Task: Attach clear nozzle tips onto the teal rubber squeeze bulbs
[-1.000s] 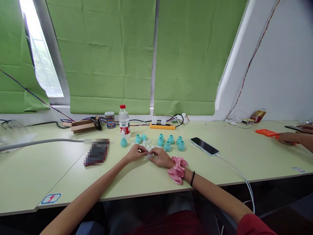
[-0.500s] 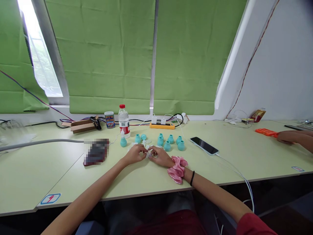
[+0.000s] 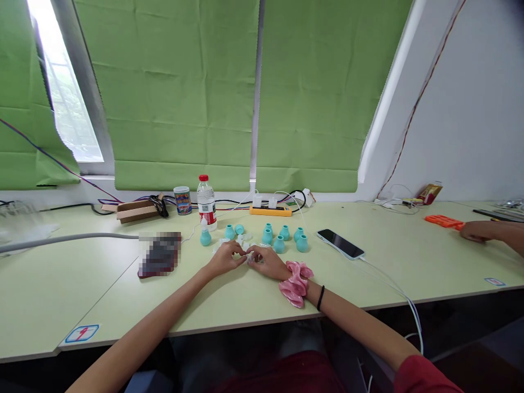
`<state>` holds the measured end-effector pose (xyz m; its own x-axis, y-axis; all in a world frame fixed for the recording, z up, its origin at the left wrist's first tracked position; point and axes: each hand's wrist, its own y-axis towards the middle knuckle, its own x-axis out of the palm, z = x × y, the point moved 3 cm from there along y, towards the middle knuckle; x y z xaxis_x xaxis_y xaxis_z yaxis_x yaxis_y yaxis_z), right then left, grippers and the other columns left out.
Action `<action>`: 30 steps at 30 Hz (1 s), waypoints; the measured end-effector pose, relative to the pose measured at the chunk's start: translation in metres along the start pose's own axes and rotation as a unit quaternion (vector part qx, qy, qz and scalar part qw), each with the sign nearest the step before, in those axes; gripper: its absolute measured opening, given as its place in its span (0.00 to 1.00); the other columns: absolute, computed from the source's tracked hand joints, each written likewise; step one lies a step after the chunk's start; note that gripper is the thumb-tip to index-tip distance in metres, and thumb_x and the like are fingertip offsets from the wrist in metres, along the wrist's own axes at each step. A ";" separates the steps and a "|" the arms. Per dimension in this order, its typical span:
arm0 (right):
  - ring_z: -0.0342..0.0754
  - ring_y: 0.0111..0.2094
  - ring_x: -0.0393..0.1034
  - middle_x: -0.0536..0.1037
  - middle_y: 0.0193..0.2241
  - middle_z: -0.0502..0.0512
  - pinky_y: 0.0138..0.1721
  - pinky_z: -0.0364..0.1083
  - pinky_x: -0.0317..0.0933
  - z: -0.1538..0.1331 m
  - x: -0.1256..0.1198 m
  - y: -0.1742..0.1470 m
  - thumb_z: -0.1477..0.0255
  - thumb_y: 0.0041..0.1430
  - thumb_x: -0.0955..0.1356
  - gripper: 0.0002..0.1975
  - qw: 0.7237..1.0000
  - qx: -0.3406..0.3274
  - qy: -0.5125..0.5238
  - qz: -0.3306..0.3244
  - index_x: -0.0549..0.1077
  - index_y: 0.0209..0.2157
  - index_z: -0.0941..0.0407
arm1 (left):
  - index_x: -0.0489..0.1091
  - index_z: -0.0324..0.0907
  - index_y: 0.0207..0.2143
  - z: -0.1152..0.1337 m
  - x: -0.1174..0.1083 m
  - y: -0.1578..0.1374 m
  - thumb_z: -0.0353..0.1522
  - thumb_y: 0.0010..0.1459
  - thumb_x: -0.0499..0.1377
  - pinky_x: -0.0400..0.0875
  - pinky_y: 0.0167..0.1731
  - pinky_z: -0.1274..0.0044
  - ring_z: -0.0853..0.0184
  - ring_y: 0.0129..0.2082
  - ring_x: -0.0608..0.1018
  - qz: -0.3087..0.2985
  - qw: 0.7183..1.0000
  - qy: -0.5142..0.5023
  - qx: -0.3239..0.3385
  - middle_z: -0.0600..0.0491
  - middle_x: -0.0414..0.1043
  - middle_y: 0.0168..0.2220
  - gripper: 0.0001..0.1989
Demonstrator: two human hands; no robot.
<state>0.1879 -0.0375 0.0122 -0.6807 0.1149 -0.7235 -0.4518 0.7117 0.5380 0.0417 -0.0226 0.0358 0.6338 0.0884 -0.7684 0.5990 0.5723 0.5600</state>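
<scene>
My left hand (image 3: 226, 258) and my right hand (image 3: 268, 263) meet over the table, fingertips almost touching. Both are closed in a pinch. A small translucent whitish piece shows at the right fingertips, while whatever the left fingers hold is too small to make out. Just beyond them lie loose white and clear plastic pieces (image 3: 241, 238). Several turquoise rubber bulbs with open necks (image 3: 279, 244) stand behind my right hand. To the left is a turquoise bulb with a white nozzle on top (image 3: 205, 238). Another turquoise bulb (image 3: 239, 229) lies on its side at the back.
A water bottle (image 3: 207, 203), a can (image 3: 182, 201) and an open cardboard box (image 3: 137, 211) line the back. A yellow power strip (image 3: 270, 210) lies behind the bulbs. On the right are a charging phone (image 3: 340, 244) and another person's hand (image 3: 477, 231) by an orange object (image 3: 444, 221).
My fingertips have shifted very slightly, still pinched together at the same spot. The whole view has moved a little. The bulbs stand as before.
</scene>
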 end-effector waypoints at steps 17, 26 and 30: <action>0.41 0.26 0.66 0.72 0.25 0.49 0.29 0.40 0.59 0.006 0.003 0.001 0.73 0.50 0.64 0.10 0.999 0.015 0.033 0.007 0.65 0.37 0.56 | 0.69 0.40 0.33 0.002 0.004 -0.002 0.34 0.47 0.56 0.64 0.33 0.77 0.65 0.34 0.69 -0.044 0.991 0.114 0.054 0.51 0.69 0.30 0.10; 0.42 0.26 0.66 0.72 0.24 0.48 0.30 0.41 0.58 0.005 0.003 0.001 0.72 0.49 0.65 0.10 0.999 0.020 0.023 0.017 0.65 0.36 0.56 | 0.67 0.38 0.29 0.000 0.012 -0.001 0.29 0.44 0.56 0.64 0.31 0.77 0.65 0.32 0.69 -0.035 0.991 0.120 0.054 0.51 0.69 0.28 0.06; 0.42 0.26 0.66 0.72 0.25 0.48 0.30 0.41 0.58 0.006 0.003 0.001 0.72 0.49 0.65 0.10 0.999 0.018 0.029 0.020 0.65 0.36 0.56 | 0.67 0.39 0.29 0.001 0.011 -0.002 0.29 0.44 0.56 0.64 0.30 0.77 0.66 0.32 0.69 -0.030 0.991 0.117 0.050 0.51 0.68 0.28 0.06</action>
<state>0.1885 -0.0324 0.0081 -0.7307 0.1044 -0.6747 -0.4026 0.7323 0.5492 0.0479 -0.0237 0.0259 0.4725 0.2497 -0.8452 0.6844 0.5003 0.5304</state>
